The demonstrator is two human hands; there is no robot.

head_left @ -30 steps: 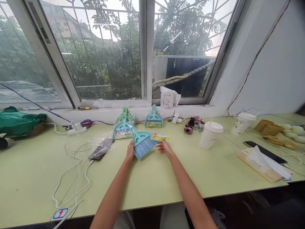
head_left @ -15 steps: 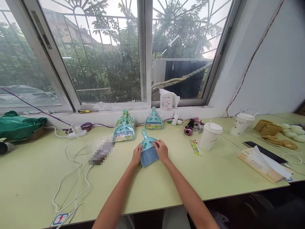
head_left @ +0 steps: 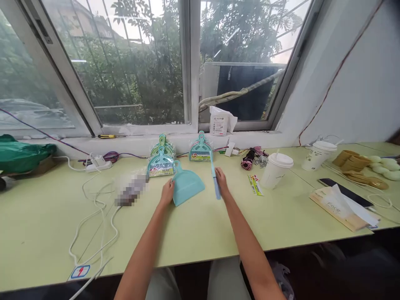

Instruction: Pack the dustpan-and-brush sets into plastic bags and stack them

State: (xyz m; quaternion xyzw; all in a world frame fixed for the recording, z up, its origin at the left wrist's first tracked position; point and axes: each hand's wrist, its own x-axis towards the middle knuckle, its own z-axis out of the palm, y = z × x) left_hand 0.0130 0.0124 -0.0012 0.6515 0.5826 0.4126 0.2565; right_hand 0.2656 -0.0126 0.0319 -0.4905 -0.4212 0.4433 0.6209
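In my left hand (head_left: 168, 192) is a turquoise dustpan (head_left: 188, 186), gripped at its left side with its inner face towards me. My right hand (head_left: 221, 181) holds a small hand brush (head_left: 216, 183) with blue bristles, turned edge-on, a little to the right of the dustpan and apart from it. Behind the dustpan, wrapped dustpan-and-brush sets (head_left: 161, 164) lean together at the back of the table. Another wrapped set (head_left: 200, 150) stands by the window wall. To the right of the brush lies a green and yellow label card (head_left: 255, 185).
White lidded cups (head_left: 276, 171) stand on the right, near a tissue pack (head_left: 339, 208) and a black phone (head_left: 345, 192). White cables (head_left: 103, 233) trail over the left side from a power strip (head_left: 98, 165). A green bag (head_left: 25, 155) sits far left.
The brush has come off the dustpan. My right hand has carried it rightwards and turned it edge-on, while my left hand has moved slightly left with the dustpan.
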